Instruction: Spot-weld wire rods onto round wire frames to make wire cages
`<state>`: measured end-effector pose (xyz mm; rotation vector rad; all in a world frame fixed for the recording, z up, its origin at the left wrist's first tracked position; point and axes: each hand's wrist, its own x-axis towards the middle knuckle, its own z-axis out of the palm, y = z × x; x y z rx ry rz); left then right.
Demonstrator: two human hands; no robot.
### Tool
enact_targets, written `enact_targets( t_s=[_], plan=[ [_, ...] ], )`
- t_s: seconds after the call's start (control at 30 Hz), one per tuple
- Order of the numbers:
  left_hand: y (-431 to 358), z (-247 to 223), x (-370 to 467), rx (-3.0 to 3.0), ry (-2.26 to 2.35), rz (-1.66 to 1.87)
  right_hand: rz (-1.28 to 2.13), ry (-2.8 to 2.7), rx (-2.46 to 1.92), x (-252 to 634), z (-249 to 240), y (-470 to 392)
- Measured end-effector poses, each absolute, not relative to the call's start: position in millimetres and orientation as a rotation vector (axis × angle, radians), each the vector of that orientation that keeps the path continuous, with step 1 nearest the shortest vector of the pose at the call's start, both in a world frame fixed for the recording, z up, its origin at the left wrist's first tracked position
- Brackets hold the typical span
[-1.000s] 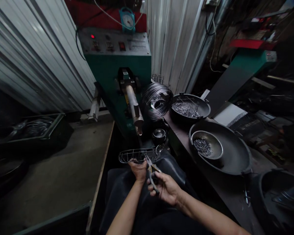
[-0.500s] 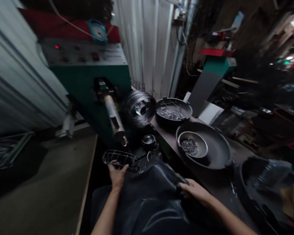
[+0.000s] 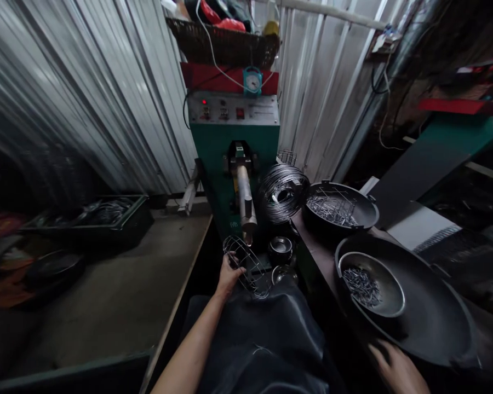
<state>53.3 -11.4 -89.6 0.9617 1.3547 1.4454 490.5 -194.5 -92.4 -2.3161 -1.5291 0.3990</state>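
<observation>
Metal basket [image 3: 248, 264] sits gripped in left hand [image 3: 229, 273] — right hand [image 3: 397, 368] open, well apart.

My one view sits on the person's head, facing forward and steeply down past the lap at the machine [image 3: 234, 139], close above the left hand [image 3: 230, 272]; with no second camera, I have no shared part.

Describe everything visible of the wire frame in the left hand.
The wire frame is an open, elongated, rounded lattice of thin, grey, metallic-looking wire, with crosswise wires. It is tilted, its far end sloping down to the right. The left hand grips it near its upper-left end with the fingers. It lies by the tip of the machine's rod; whether they touch is unclear.
</observation>
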Motion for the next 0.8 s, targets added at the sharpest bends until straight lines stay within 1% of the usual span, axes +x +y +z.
enact_targets(
  t_s=[0.07,0.17,0.27,0.33,0.47,0.8],
  plan=[
    [-9,-87,51,0.945,1.326,1.432,0.594,-1.584,-1.963,441,-65,-143],
    [-9,-83,51,0.906,1.303,1.39,0.879,-1.647,-1.575,353,-29,-78],
    [-9,-79,51,0.877,1.278,1.361,1.082,-1.67,-1.346,279,-10,-39],
    [-7,-77,51,0.88,1.254,1.37,1.204,-1.653,-1.245,247,-5,-23],
    [1,-72,52,0.874,1.201,1.39,1.333,-1.576,-1.177,222,-3,-2],
    [10,-72,57,0.828,1.192,1.29,1.248,-1.582,-1.274,218,6,8]
  ],
)
